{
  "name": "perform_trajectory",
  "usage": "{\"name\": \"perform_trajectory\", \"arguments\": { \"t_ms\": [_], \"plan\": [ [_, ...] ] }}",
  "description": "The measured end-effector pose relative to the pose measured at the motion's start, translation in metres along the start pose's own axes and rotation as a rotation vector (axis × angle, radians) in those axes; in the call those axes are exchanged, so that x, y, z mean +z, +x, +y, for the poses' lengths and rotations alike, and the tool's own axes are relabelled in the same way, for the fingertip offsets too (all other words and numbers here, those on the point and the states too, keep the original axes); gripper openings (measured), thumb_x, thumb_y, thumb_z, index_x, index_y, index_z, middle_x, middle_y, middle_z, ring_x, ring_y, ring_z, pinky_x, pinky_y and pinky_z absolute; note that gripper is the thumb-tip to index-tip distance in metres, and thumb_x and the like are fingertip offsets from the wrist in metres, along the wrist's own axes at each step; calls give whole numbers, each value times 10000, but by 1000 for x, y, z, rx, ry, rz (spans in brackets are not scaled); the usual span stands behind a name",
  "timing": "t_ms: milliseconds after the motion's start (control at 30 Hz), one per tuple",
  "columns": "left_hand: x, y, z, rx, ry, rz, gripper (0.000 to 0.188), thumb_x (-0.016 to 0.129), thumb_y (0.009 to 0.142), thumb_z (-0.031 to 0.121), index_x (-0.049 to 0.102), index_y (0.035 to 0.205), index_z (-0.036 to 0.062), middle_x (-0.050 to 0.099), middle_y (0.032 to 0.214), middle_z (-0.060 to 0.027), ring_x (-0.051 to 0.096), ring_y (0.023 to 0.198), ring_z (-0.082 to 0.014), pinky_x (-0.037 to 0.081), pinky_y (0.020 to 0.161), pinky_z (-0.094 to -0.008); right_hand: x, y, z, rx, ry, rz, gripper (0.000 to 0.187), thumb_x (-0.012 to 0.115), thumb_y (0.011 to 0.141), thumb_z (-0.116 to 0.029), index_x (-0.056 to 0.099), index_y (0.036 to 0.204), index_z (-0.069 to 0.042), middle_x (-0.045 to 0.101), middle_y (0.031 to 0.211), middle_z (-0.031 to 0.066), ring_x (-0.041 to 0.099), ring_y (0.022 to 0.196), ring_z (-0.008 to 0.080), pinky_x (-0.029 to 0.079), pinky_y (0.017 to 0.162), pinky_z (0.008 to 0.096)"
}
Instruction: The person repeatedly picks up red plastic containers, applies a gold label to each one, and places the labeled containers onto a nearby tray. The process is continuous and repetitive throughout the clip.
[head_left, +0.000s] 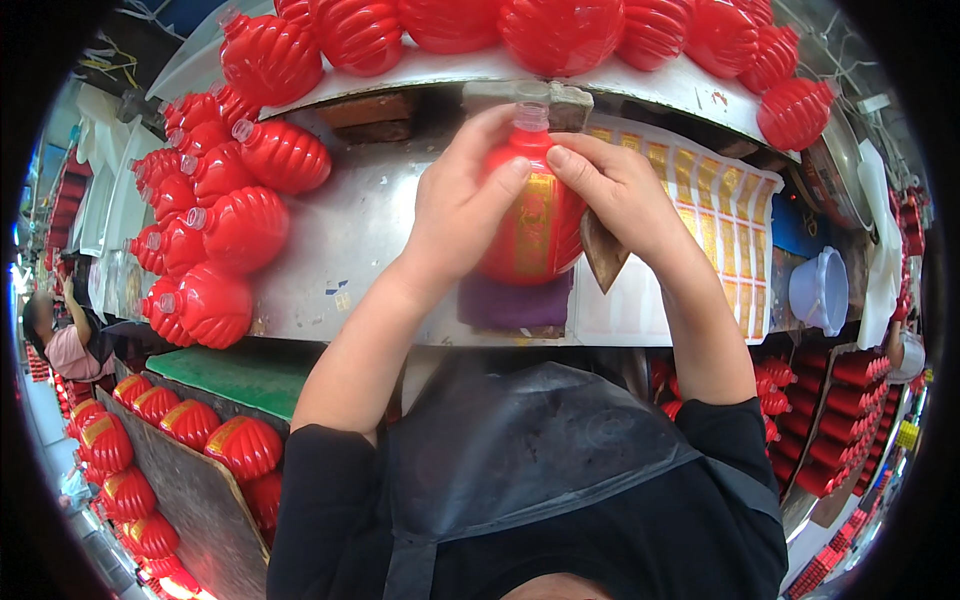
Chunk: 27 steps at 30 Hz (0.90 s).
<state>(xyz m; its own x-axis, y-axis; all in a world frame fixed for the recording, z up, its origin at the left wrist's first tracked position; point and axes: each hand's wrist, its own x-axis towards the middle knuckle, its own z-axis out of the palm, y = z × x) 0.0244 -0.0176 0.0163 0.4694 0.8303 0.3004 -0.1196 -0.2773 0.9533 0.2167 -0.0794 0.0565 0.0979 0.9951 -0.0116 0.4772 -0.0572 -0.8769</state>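
Note:
A round, ribbed red plastic bottle (510,250) with a clear threaded neck rests in front of me on a folded purple cloth (515,303). A gold label (537,225) lies down its front. My left hand (462,190) wraps the bottle's left shoulder, its thumb on the top left corner of the label. My right hand (622,190) grips the other shoulder, with its thumb near the label's top right corner. A brown wedge-shaped piece (603,250), like a flat scraper, sticks out from under my right hand; its hold is partly hidden. Both hands are closed.
A sheet of gold labels (735,205) lies right of the bottle. Red bottles (245,230) crowd the table's left end, and more line a raised shelf (430,68) ahead. A pale blue bucket (820,290) stands right. Labelled bottles (243,447) sit lower left; another person (75,345) is far left.

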Motion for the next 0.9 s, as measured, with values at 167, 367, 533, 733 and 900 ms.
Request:
{"name": "perform_trajectory", "arguments": {
  "t_ms": [167, 367, 533, 733, 900],
  "plan": [
    [3, 2, 6, -57, -41, 42, 504, 635, 1014, 257, 554, 1428, -18, 689, 1345, -204, 658, 1262, -289, 488, 1079, -382, -3, 2, 4, 47, 89, -50, 555, 615, 994, -486, 718, 1284, -23, 775, 1028, 199, 754, 981, 268, 564, 891, 361],
    [-4, 5, 9, -142, -8, -86, 472, 541, 1102, 186, 466, 1510, -40, 577, 1459, -130, 550, 1326, -185, 432, 1144, -339, -4, 0, 3, 53, 54, -64, 509, 606, 1068, -423, 706, 1287, 25, 756, 1147, 128, 681, 1082, 176, 515, 968, 310],
    [-3, 8, 5, -118, -72, -49, 445, 477, 1133, 203, 478, 1495, -55, 576, 1461, -133, 554, 1328, -187, 427, 1148, -333, -28, 12, -8, 257, 259, 44, 481, 553, 1070, -433, 777, 1093, -8, 746, 1014, 55, 670, 935, 121, 511, 835, 255],
    [-5, 13, 1, -127, -134, -51, 417, 408, 1152, 185, 471, 1490, -51, 597, 1441, -146, 571, 1315, -190, 442, 1139, -335, -17, 3, -26, -429, -46, 159, 199, 719, 955, -42, 715, 1149, -2, 742, 1053, 96, 725, 978, 166, 578, 856, 308],
    [-9, 13, 3, -152, -169, -42, 400, 396, 1147, 159, 466, 1486, -43, 627, 1402, -151, 587, 1295, -185, 462, 1119, -329, -12, 13, -32, -630, -478, 332, 263, 763, 893, -24, 710, 1150, -6, 737, 1010, 152, 737, 943, 321, 586, 833, 359]
  ]
}}
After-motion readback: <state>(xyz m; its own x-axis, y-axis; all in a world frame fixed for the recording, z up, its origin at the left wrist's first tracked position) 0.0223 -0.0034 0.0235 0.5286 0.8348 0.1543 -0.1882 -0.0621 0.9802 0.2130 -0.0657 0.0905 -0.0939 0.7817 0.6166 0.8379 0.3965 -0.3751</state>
